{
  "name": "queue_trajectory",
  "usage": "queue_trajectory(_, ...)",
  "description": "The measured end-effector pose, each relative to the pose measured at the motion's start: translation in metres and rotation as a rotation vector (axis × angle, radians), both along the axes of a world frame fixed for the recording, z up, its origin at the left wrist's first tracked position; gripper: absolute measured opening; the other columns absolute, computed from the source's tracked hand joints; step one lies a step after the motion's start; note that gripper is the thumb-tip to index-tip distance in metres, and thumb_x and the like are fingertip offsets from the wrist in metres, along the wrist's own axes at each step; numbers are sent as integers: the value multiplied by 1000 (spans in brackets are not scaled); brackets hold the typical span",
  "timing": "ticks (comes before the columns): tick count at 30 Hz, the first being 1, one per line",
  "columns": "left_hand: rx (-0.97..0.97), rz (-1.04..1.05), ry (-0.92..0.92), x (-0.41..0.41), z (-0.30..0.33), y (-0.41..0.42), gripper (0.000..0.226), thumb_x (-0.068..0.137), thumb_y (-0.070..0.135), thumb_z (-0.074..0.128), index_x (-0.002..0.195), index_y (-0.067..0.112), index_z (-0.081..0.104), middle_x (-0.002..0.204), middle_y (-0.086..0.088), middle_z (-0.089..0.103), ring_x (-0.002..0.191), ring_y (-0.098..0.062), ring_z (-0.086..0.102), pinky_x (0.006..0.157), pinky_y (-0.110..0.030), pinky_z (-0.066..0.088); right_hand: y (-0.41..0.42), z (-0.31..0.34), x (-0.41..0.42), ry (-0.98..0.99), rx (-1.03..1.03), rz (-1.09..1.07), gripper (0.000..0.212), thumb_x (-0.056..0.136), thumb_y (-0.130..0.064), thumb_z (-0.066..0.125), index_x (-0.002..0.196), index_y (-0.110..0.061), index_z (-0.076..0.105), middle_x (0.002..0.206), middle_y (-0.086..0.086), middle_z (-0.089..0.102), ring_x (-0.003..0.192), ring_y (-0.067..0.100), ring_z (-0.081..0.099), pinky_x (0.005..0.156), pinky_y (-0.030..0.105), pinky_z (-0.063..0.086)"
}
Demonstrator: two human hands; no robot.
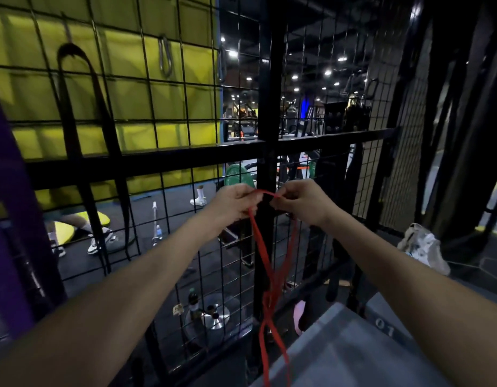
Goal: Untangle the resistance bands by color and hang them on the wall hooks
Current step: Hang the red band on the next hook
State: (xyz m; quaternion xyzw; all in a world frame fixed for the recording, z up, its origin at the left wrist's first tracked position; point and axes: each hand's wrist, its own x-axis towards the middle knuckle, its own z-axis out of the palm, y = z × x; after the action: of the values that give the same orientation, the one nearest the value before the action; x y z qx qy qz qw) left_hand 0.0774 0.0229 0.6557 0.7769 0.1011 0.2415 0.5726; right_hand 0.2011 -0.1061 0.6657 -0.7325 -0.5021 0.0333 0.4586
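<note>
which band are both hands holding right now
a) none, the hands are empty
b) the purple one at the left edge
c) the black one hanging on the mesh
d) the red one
d: the left hand and right hand each pinch the top of the red band, whose strands hang down and cross below; the black band hangs on the wire mesh untouched.

We see a bright red band [265,247] pinched between our left hand [233,202] and right hand [303,202]. Behind the hands stands a black wire grid [186,152] in a square pattern. Up and left of the left hand are a yellow wall [124,54], a black band [74,107] and a purple band [7,177].
</note>
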Motion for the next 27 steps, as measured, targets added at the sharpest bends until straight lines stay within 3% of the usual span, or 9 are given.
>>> queue_trajectory(4,171,56,-58,-8,30,6,12,91,7,55,82,15,56,73,0,53,69,-10,49,66,-19,42,8,17,-9,106,59,72,18,83,-10,67,68,-13,59,61,3,51,56,14,43,53,24,35)
queue_trajectory(7,267,116,-35,-22,52,16,11,89,8,59,85,19,60,82,-4,60,79,-15,56,79,-30,49,18,43,-14,254,230,136,17,84,-6,65,69,-9,58,51,-4,49,47,9,43,47,20,36)
queue_trajectory(10,259,204,-110,-37,75,23,10,85,9,65,87,18,62,92,-11,64,85,-22,62,90,-43,51,28,69,-23,306,314,180,14,86,-6,63,72,-10,60,59,1,49,54,12,42,53,23,37)
queue_trajectory(14,363,399,-228,-50,101,36,6,84,11,67,84,16,64,79,1,63,75,-15,62,77,-37,54,55,83,-33,223,308,220,13,87,-8,62,74,-8,60,58,-1,43,52,9,39,51,18,35)
queue_trajectory(17,438,486,-248,-54,119,56,12,82,10,69,77,19,63,72,0,62,71,-16,61,71,-38,54,79,91,-34,225,293,223,13,87,-13,63,92,-1,64,57,-5,46,49,4,42,49,16,37)
queue_trajectory(19,535,527,-253,-56,132,71,12,80,7,69,76,17,65,71,-2,63,67,-15,59,72,-37,54,93,100,-36,230,304,255,15,88,-16,62,84,-2,63,48,-11,47,41,0,41,42,14,34)
queue_trajectory(21,634,567,-285,-58,146,84,5,80,7,70,86,9,71,73,-4,65,60,-6,58,69,-28,53,112,112,-36,273,340,283,19,90,-18,59,81,-2,63,52,-6,46,45,6,39,43,17,32)
queue_trajectory(24,782,675,-335,-60,171,102,13,81,14,70,92,8,74,72,3,63,57,4,52,56,-5,41,144,135,-34,302,354,276,28,92,-26,56,94,0,67,63,0,47,53,10,40,47,20,35)
queue_trajectory(27,846,738,-339,-58,193,121,13,80,14,71,90,8,75,78,1,68,63,-1,56,57,-5,37,172,160,-33,339,361,308,30,93,-29,55,80,-5,65,62,2,52,51,11,45,54,26,39)
